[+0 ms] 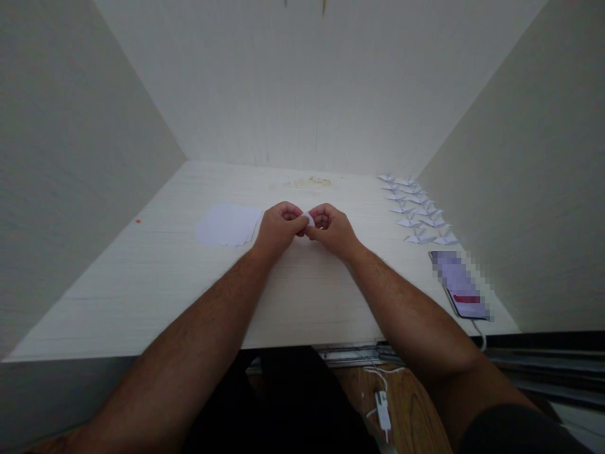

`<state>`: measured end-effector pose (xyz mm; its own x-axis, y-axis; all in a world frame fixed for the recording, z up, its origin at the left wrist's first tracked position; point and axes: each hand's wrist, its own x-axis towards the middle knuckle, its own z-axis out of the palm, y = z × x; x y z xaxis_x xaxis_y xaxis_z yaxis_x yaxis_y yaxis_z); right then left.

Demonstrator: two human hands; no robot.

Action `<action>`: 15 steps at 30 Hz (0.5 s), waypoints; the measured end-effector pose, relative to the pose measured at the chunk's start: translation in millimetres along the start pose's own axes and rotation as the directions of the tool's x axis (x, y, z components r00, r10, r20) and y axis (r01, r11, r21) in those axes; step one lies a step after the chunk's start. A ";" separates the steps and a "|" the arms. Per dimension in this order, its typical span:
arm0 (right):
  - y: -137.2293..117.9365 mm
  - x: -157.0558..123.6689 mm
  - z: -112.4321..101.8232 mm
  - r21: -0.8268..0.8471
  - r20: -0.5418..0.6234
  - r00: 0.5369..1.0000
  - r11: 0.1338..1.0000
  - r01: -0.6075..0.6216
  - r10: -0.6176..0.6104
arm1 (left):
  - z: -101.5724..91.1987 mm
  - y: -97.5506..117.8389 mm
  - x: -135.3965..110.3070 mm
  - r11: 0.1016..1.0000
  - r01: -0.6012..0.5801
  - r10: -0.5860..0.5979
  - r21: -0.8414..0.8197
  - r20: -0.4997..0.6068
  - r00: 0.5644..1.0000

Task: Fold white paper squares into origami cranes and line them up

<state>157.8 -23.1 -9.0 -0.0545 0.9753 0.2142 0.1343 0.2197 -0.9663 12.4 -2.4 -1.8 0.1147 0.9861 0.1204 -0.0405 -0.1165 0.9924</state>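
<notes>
Both hands meet over the middle of the white table, pinching one small piece of folded white paper (309,219). My left hand (282,228) is closed on its left side, thumb and fingertips together. From the right, my right hand (333,230) grips the same paper, its fingers curled. Most of the paper is hidden by the fingers, so its folded shape does not show. Just left of my left hand lies a loose spread of white paper sheets (227,224). Two rows of folded white paper cranes (410,222) stand at the table's right side.
A phone (459,287) with a cable lies near the table's right front corner. Walls (302,88) close off the table (155,290) at the back and both sides. A small red spot (138,221) marks the left. Below, a white power strip (382,410) rests on the wooden floor.
</notes>
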 end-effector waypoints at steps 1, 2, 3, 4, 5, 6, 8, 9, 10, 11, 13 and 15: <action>-0.1 -0.4 0.8 0.004 -0.008 1.000 1.000 0.001 -0.001 | -0.2 -0.2 -0.1 1.000 -0.001 0.001 -0.006 0.009 1.000; -0.1 -0.6 1.4 0.015 -0.013 1.000 1.000 -0.002 0.002 | -0.4 -0.3 -0.2 1.000 -0.003 0.004 -0.012 0.017 1.000; -0.1 -0.7 1.8 0.030 -0.015 1.000 1.000 -0.006 0.006 | -0.7 -0.5 -0.2 1.000 -0.005 0.006 -0.020 0.026 1.000; 0.0 -0.7 2.0 0.044 -0.019 1.000 0.999 -0.010 0.010 | -0.9 -0.6 -0.2 0.999 -0.006 0.007 -0.032 0.032 0.999; -0.1 -0.7 2.0 0.057 -0.024 1.000 0.998 -0.012 0.014 | -1.2 -0.5 -0.2 0.999 -0.005 0.006 -0.045 0.036 0.999; -0.2 -0.7 1.8 0.065 -0.029 0.999 0.998 -0.013 0.015 | -1.4 -0.4 -0.2 0.998 -0.002 0.005 -0.057 0.039 0.999; -0.7 -0.9 1.3 0.073 -0.039 0.999 0.997 -0.010 0.012 | -1.5 0.1 -0.3 0.998 0.004 -0.001 -0.068 0.046 0.999; -0.9 -1.1 1.1 0.075 -0.041 0.999 0.997 -0.011 0.014 | -1.5 0.3 -0.3 0.998 0.002 0.001 -0.064 0.046 0.999; -1.0 -1.3 1.0 0.078 -0.043 0.999 0.997 -0.016 0.019 | -1.3 0.6 -0.4 0.998 -0.002 0.005 -0.060 0.043 0.999; -0.9 -1.4 1.1 0.084 -0.046 0.999 0.996 -0.026 0.030 | -1.2 0.8 -0.4 0.998 -0.006 0.009 -0.057 0.039 0.999; -0.2 -1.4 1.6 0.102 -0.056 0.996 0.993 -0.059 0.065 | -0.7 1.1 -0.3 0.998 -0.010 0.012 -0.058 0.024 1.000; 0.3 -1.3 2.4 0.119 -0.074 0.992 0.988 -0.097 0.106 | -0.2 1.0 0.0 0.997 -0.011 0.011 -0.075 0.001 1.000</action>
<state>155.5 -24.3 -9.9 0.0335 0.9922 0.1202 0.0204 0.1195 -0.9926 12.2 -2.5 -0.9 0.1156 0.9845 0.1319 -0.1160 -0.1185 0.9862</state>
